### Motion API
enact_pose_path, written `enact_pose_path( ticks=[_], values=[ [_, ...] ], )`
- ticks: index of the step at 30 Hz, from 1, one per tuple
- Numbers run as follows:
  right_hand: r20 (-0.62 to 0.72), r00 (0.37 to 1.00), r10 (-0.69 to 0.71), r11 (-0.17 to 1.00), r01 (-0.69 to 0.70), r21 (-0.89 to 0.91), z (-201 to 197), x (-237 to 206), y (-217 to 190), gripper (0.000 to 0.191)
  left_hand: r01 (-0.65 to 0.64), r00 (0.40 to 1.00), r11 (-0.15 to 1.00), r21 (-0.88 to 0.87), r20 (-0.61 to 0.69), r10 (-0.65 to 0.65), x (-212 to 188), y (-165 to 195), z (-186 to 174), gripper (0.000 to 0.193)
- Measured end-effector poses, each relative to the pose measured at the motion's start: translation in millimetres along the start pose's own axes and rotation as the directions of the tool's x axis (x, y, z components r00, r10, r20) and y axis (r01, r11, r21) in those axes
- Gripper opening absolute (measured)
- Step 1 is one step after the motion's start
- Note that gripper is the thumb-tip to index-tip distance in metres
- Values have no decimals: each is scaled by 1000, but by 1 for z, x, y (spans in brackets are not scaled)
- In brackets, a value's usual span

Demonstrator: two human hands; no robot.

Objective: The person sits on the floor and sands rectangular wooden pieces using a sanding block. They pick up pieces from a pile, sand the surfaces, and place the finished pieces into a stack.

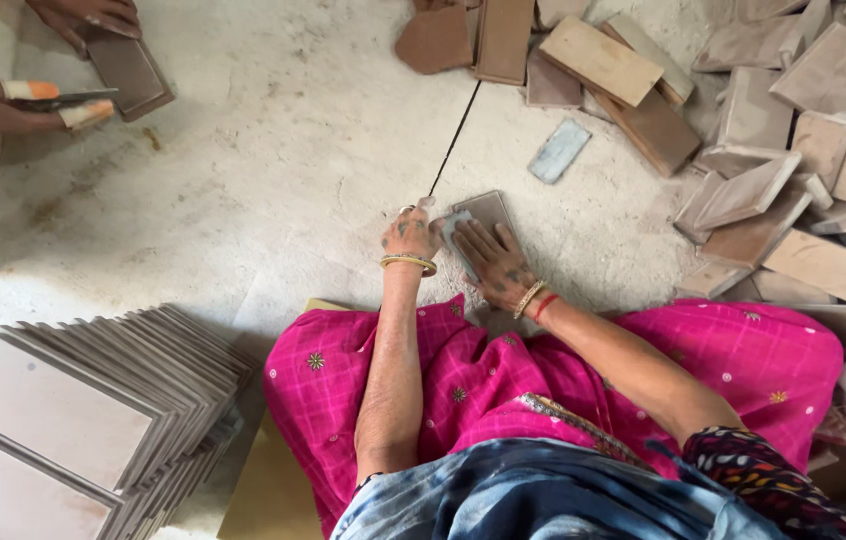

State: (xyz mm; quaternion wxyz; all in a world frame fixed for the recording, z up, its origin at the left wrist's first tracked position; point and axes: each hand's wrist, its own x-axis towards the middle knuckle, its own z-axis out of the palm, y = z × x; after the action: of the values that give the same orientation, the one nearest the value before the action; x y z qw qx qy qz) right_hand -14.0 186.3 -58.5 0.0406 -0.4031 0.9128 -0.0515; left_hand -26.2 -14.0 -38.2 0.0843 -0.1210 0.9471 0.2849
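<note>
A small brown rectangular tile (488,208) lies flat on the dusty white floor in front of my knees. My left hand (409,236) is closed on its left edge and steadies it. My right hand (491,262) lies flat with fingers spread on the tile and presses a small grey pad (455,228) against its surface. Both wrists wear bangles. My lap is covered by pink cloth.
A loose heap of brown tiles (773,150) fills the upper right, with a grey block (559,150) near it. A fanned stack of grey tiles (93,410) stands at lower left. At top left another person's hands (3,100) hold a tile and a tool.
</note>
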Motion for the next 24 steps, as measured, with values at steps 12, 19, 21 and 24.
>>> enact_pose_path(
  ticks=[12,19,21,24],
  values=[
    [140,969,-205,972,218,-89,12,-68,12,84,-121,971,988,-93,-217,98,5,3,15,47],
    [227,900,-372,928,364,77,-5,-94,57,74,-306,910,941,145,-244,334,11,28,33,45],
    [112,958,-262,957,244,154,-2,-67,53,73,-304,914,940,158,-230,334,13,33,34,48],
    [96,992,-88,994,81,72,8,-38,33,70,-256,964,955,151,-37,264,16,37,35,56]
  ],
)
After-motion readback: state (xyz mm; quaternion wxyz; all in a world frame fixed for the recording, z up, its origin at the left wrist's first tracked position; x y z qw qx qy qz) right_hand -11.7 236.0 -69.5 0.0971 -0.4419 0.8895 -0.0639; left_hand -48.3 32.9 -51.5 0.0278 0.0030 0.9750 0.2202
